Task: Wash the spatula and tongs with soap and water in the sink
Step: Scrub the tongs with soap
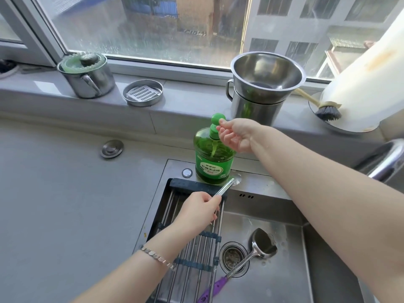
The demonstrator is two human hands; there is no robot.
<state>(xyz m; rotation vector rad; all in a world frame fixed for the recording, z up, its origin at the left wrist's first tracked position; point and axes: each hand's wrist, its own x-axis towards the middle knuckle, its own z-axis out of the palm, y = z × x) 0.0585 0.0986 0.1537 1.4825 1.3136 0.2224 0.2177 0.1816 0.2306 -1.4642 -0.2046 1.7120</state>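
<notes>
My left hand (196, 211) grips the steel tongs (226, 186) above the left part of the sink (273, 281); one end of the tongs points up toward the green soap bottle (213, 162). My right hand (235, 136) is at the bottle's pump head (217, 119), a fingertip touching it and the palm beside the nozzle. The spatula (263, 241), steel with a purple handle, lies in the sink basin, its handle crossing the drain (232, 258).
A roll-up drying rack (192, 248) covers the sink's left side. On the window sill stand a lidded steel pot (87, 77), a round steel dish (142, 92), a steel bowl on a pot (266, 71) and a brush (328, 111). The faucet (384, 158) is at the right edge.
</notes>
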